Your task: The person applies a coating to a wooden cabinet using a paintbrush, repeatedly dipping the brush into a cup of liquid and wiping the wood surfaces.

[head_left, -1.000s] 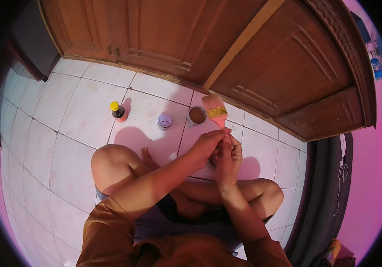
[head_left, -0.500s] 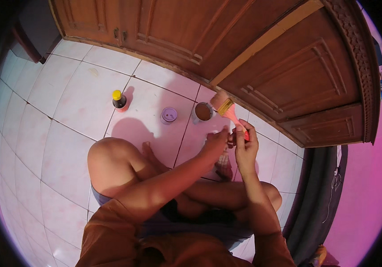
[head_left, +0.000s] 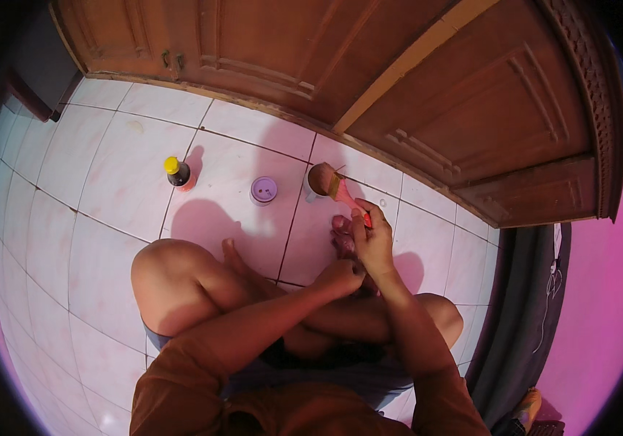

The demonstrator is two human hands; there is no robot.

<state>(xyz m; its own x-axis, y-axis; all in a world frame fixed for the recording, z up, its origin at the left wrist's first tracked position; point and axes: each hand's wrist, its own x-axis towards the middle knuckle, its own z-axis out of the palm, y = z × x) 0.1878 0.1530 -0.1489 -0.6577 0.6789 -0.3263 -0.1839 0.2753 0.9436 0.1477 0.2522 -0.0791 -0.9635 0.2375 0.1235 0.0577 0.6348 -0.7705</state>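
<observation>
My right hand is closed around the red-and-pink handle of a flat paintbrush. The brush tilts up and to the left, its bristles at the right side of a light-coloured cup that holds brown liquid. Whether the bristles dip into the liquid or lie over the rim is hard to tell. Lower down, my left hand has its fingers curled in beside my right wrist; anything inside them is hidden. Left of the cup, a small round purple container stands on the tiles.
A small dark bottle with a yellow cap stands farther left on the white tiled floor. Brown wooden cabinet doors run along the far side. My crossed legs lie close below the hands. Dark fabric hangs at the right.
My right hand has lowered the brush leftward, bringing its bristles to the cup. My left hand has drawn back toward my body, away from the brush handle. The view has shifted slightly.
</observation>
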